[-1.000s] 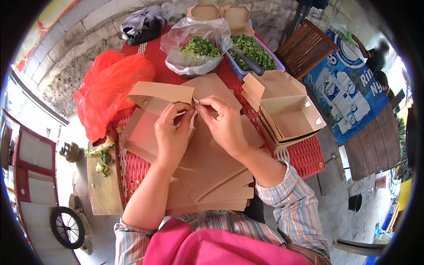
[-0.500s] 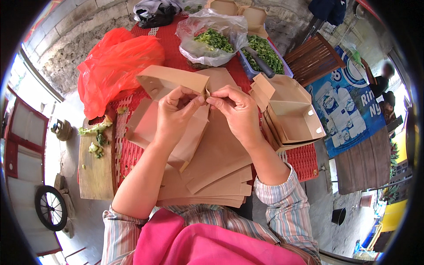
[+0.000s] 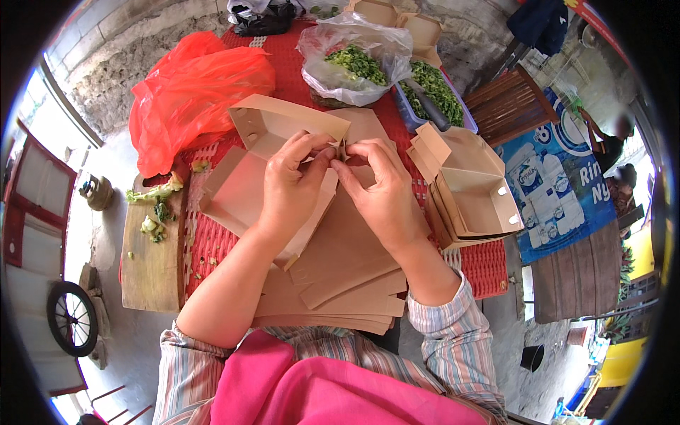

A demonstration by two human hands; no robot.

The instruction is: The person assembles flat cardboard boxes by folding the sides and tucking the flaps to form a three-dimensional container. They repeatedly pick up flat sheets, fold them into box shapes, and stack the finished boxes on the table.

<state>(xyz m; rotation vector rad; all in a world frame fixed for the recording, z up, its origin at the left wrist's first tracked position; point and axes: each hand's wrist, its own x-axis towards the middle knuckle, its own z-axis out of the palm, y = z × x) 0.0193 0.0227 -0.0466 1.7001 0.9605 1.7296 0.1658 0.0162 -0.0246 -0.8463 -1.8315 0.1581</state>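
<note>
Both hands meet at one corner of a partly folded brown cardboard box [image 3: 290, 125] in the middle of the table. My left hand [image 3: 294, 180] pinches the corner flap from the left, thumb against fingers. From the right, my right hand [image 3: 379, 184] pinches the same corner, its thumb almost touching the left one. The fingers hide part of the flap. The box's other half lies spread toward me. Beneath it is a stack of flat cardboard blanks [image 3: 347, 287]. To the right stand folded boxes [image 3: 482, 202], nested together with a lid raised.
A red plastic bag [image 3: 191, 99] lies at the far left, near a wooden cutting board [image 3: 145, 273] with vegetable scraps. Chopped greens fill a clear bag [image 3: 319, 53] and a blue tray [image 3: 411, 117], where a dark-handled knife [image 3: 432, 113] rests. More boxes [image 3: 421, 32] stand behind.
The view has shifted slightly. Both hands stay at the same box corner, with the fingers now curled further over the flap.
</note>
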